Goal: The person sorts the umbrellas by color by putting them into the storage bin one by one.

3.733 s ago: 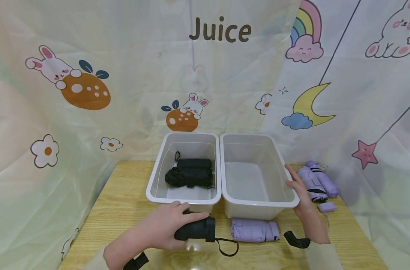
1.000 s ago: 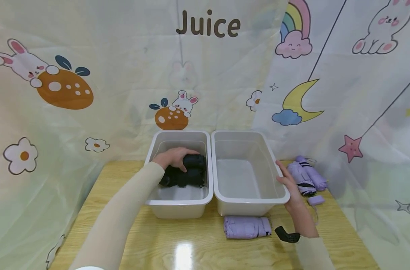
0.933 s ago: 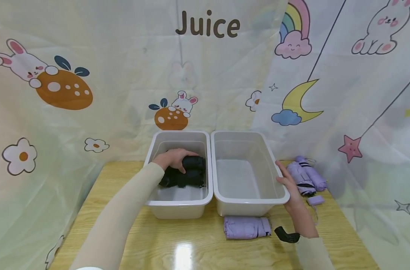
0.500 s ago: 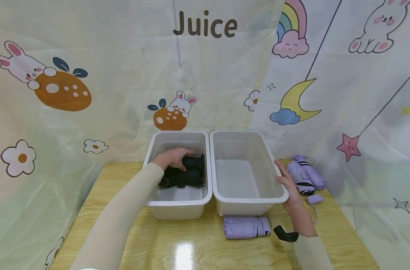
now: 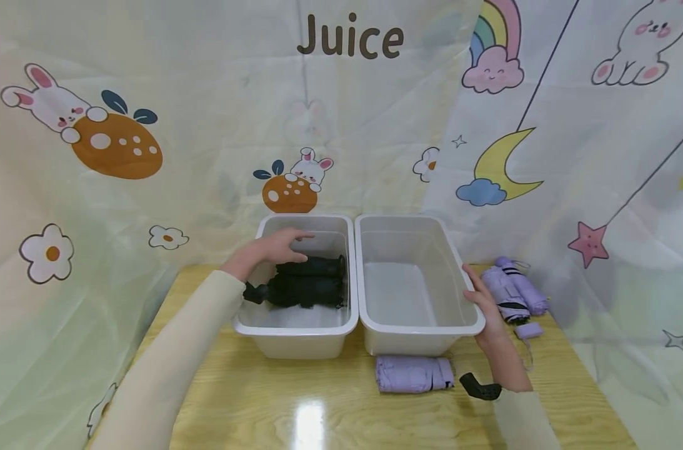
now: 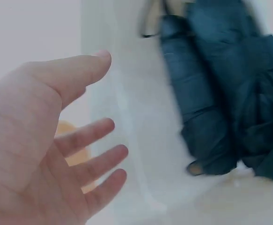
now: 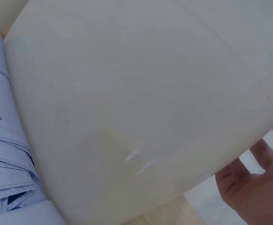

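Head view, left of centre: the left hand (image 5: 279, 246), fingers loose and empty, hovers over black umbrellas (image 5: 307, 290) laid parallel in the left bin (image 5: 299, 346), perhaps for compactness. Right wrist view, lower right: the right hand (image 7: 262, 194), fingers straight, touches the right bin (image 7: 141, 93), probably steadying it.

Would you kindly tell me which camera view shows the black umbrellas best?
The head view: it shows the black umbrellas more sharply, together in the left bin. The left wrist view shows them closer, but blurred and cut off by the frame; the right wrist view lacks them.
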A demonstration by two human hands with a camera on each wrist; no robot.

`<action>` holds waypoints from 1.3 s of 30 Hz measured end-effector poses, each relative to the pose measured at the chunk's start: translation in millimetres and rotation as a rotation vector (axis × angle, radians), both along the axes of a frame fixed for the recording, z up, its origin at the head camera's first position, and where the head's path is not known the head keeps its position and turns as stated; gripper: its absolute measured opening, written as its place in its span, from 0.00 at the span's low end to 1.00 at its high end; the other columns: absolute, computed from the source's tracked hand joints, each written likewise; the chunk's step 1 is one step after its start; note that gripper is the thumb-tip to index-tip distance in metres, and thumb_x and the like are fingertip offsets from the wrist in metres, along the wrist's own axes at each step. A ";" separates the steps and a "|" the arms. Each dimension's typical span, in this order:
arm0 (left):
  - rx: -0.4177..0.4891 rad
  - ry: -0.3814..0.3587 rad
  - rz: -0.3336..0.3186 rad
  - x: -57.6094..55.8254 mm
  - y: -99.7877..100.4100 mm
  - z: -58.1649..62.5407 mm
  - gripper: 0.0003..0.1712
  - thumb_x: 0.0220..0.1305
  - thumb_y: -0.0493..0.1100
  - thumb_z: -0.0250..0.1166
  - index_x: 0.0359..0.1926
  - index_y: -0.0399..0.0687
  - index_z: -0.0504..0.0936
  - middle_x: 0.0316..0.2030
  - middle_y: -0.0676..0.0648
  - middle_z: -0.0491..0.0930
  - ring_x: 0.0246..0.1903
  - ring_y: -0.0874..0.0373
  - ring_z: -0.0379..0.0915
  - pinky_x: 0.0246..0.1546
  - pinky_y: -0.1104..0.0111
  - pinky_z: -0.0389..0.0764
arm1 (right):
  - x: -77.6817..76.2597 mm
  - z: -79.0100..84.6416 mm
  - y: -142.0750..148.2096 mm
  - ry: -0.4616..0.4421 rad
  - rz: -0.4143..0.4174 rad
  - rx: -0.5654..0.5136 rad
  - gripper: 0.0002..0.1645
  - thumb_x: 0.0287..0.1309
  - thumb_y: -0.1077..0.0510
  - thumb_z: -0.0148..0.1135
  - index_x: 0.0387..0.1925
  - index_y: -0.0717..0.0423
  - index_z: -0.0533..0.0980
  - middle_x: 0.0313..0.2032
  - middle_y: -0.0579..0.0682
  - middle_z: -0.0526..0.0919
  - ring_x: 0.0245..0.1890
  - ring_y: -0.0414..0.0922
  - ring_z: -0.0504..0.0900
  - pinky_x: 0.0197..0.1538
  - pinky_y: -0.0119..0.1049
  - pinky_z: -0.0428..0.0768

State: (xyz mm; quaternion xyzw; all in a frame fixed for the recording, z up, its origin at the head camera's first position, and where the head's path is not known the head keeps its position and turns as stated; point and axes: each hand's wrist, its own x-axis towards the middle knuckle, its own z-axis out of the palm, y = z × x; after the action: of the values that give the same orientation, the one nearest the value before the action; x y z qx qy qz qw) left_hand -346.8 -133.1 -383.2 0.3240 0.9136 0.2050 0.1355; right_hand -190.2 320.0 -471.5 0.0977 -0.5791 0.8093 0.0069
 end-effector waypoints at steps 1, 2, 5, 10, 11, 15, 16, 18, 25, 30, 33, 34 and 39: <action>0.035 0.004 0.016 3.3 -7.7 5.9 0.35 0.66 0.45 0.64 0.71 0.42 0.64 0.65 0.39 0.66 0.62 0.41 0.62 0.60 0.50 0.66 | -0.6 0.2 -0.1 0.003 0.001 0.000 0.34 0.74 0.64 0.34 0.76 0.42 0.48 0.68 0.46 0.54 0.56 0.42 0.67 0.52 0.33 0.72; 0.078 0.008 0.025 6.7 -16.5 11.2 0.35 0.66 0.44 0.64 0.71 0.41 0.64 0.66 0.38 0.65 0.62 0.40 0.61 0.59 0.49 0.66 | -1.3 0.3 -0.4 0.004 -0.001 0.001 0.34 0.74 0.64 0.34 0.76 0.42 0.48 0.68 0.46 0.54 0.56 0.42 0.67 0.52 0.33 0.72; 0.200 0.019 0.075 17.6 -49.4 18.8 0.36 0.67 0.45 0.63 0.72 0.42 0.62 0.67 0.38 0.63 0.63 0.38 0.60 0.59 0.45 0.65 | -2.7 0.4 -1.4 0.003 -0.001 0.002 0.34 0.74 0.64 0.33 0.77 0.44 0.46 0.68 0.46 0.53 0.57 0.42 0.66 0.53 0.33 0.72; 0.387 -0.074 0.200 40.4 -97.4 15.6 0.36 0.71 0.48 0.59 0.74 0.47 0.57 0.69 0.36 0.58 0.64 0.35 0.56 0.57 0.41 0.63 | -1.3 2.4 1.1 -0.001 0.004 -0.013 0.35 0.74 0.65 0.33 0.77 0.48 0.42 0.67 0.46 0.55 0.55 0.41 0.68 0.52 0.33 0.73; 0.418 -0.095 0.221 45.4 -103.5 12.8 0.36 0.71 0.48 0.59 0.74 0.48 0.56 0.69 0.37 0.57 0.65 0.35 0.56 0.57 0.41 0.64 | -0.7 2.8 2.1 0.000 0.004 -0.015 0.34 0.74 0.65 0.33 0.77 0.46 0.44 0.67 0.46 0.55 0.54 0.41 0.68 0.52 0.33 0.73; 0.519 -0.169 0.321 65.1 -116.0 -5.4 0.38 0.71 0.51 0.58 0.76 0.51 0.53 0.69 0.37 0.57 0.64 0.35 0.57 0.57 0.41 0.65 | -0.5 2.9 4.5 0.017 0.003 -0.013 0.33 0.74 0.65 0.33 0.76 0.43 0.48 0.67 0.46 0.56 0.54 0.42 0.69 0.52 0.33 0.73; 0.556 -0.202 0.338 69.6 -117.3 -12.4 0.40 0.71 0.52 0.58 0.76 0.52 0.51 0.69 0.36 0.56 0.64 0.35 0.57 0.57 0.41 0.65 | -0.4 2.4 4.6 0.023 0.004 -0.014 0.33 0.74 0.65 0.33 0.76 0.44 0.48 0.67 0.45 0.56 0.54 0.42 0.69 0.52 0.33 0.73; 0.645 -0.281 0.372 79.1 -117.5 -27.2 0.41 0.72 0.53 0.56 0.77 0.53 0.45 0.69 0.33 0.55 0.64 0.34 0.58 0.58 0.41 0.64 | -0.4 1.4 4.3 0.030 0.006 -0.016 0.34 0.74 0.65 0.33 0.76 0.45 0.47 0.67 0.45 0.57 0.55 0.42 0.69 0.53 0.33 0.73; 0.818 -0.438 0.342 110.5 -102.0 -64.4 0.42 0.77 0.54 0.46 0.76 0.61 0.27 0.71 0.28 0.46 0.61 0.28 0.59 0.52 0.45 0.72 | -1.6 -0.6 -1.9 0.019 -0.004 -0.012 0.33 0.74 0.65 0.32 0.76 0.42 0.50 0.67 0.46 0.57 0.56 0.42 0.68 0.53 0.33 0.72; 0.868 -0.385 0.323 114.4 -91.4 -70.9 0.40 0.77 0.51 0.46 0.77 0.63 0.31 0.72 0.30 0.43 0.61 0.26 0.57 0.46 0.44 0.75 | -2.5 0.8 -4.5 -0.005 -0.007 0.012 0.34 0.74 0.63 0.33 0.77 0.43 0.46 0.69 0.46 0.53 0.58 0.43 0.66 0.55 0.33 0.71; 0.844 -0.346 0.326 111.1 -89.7 -71.1 0.37 0.78 0.49 0.45 0.78 0.61 0.36 0.74 0.34 0.40 0.66 0.29 0.50 0.52 0.41 0.70 | -2.5 1.3 -4.5 0.002 0.000 0.008 0.34 0.74 0.63 0.33 0.77 0.46 0.45 0.68 0.47 0.54 0.57 0.43 0.67 0.54 0.33 0.71; 0.829 -0.332 0.328 109.2 -89.4 -70.8 0.36 0.78 0.49 0.45 0.78 0.60 0.38 0.74 0.36 0.38 0.68 0.30 0.46 0.54 0.40 0.66 | -2.5 1.4 -4.2 0.004 0.002 0.004 0.34 0.74 0.64 0.33 0.77 0.46 0.44 0.68 0.46 0.55 0.57 0.42 0.67 0.54 0.33 0.71; 0.791 -0.318 0.314 100.0 -86.6 -67.9 0.34 0.78 0.49 0.45 0.78 0.56 0.42 0.75 0.43 0.31 0.71 0.34 0.32 0.60 0.37 0.54 | -2.2 1.1 -3.1 0.009 -0.012 0.004 0.34 0.75 0.64 0.33 0.77 0.53 0.39 0.66 0.46 0.59 0.54 0.41 0.70 0.52 0.32 0.73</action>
State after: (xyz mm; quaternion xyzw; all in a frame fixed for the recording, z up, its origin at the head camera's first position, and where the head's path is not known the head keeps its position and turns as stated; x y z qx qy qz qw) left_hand -246.8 -219.7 -451.1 0.1728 0.7709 0.6036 0.1070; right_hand -192.4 316.8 -470.4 0.0979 -0.5815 0.8075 0.0141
